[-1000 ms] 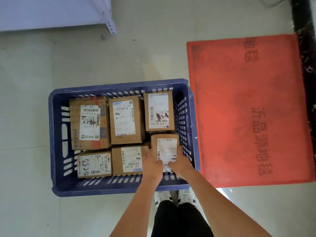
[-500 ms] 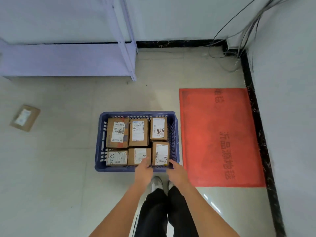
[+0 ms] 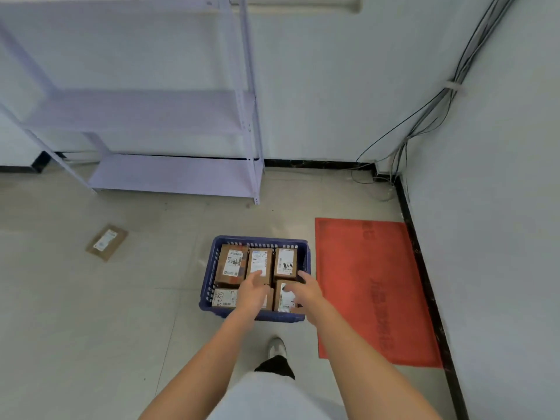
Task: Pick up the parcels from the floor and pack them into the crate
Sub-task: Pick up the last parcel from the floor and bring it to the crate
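Tiled floor (image 3: 91,313) around packed crate (image 3: 209,280); both hands (image 3: 253,287) spread, empty, above parcels (image 3: 231,263).

A bare storeroom or parcel-sorting room. A blue plastic crate (image 3: 304,259) of labelled cardboard parcels (image 3: 231,264) sits on a tiled floor (image 3: 91,313). Behind it stands empty metal shelving (image 3: 169,116); to its right, a red mat (image 3: 372,292) and loose wall cables (image 3: 424,122).
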Demonstrator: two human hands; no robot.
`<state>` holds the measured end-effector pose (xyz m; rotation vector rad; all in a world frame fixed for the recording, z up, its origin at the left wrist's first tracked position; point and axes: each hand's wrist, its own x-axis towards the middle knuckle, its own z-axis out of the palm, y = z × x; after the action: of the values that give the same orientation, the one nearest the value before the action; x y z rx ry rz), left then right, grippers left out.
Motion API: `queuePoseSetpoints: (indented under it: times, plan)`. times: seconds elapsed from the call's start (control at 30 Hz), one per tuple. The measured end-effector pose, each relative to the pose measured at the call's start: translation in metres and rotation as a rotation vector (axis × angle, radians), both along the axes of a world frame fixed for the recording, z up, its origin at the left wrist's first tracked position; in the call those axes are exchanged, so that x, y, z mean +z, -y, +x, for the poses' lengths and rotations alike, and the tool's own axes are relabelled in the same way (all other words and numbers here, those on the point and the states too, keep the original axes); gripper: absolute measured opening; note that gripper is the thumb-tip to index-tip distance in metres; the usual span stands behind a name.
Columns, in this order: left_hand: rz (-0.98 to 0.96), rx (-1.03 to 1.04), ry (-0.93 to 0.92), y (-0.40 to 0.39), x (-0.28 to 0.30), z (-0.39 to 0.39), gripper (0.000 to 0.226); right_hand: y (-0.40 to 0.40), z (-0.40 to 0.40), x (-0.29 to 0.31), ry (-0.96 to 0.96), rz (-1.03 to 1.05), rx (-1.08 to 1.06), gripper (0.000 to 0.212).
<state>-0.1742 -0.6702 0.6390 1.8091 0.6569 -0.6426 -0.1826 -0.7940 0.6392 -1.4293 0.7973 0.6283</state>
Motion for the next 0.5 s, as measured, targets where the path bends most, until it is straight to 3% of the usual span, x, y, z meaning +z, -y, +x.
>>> queuePoseSetpoints:
  times: [0.13,0.5]
  plan:
    - [-0.095,0.105,0.021,-0.037,0.011,-0.009,0.048,-0.033,0.009,0.007,0.111,-0.046,0.116,0.075]
    - [-0.038,0.18,0.114,-0.191,0.014,-0.001,0.065,-0.167,0.028,0.001,0.104,-0.102,0.295,0.08]
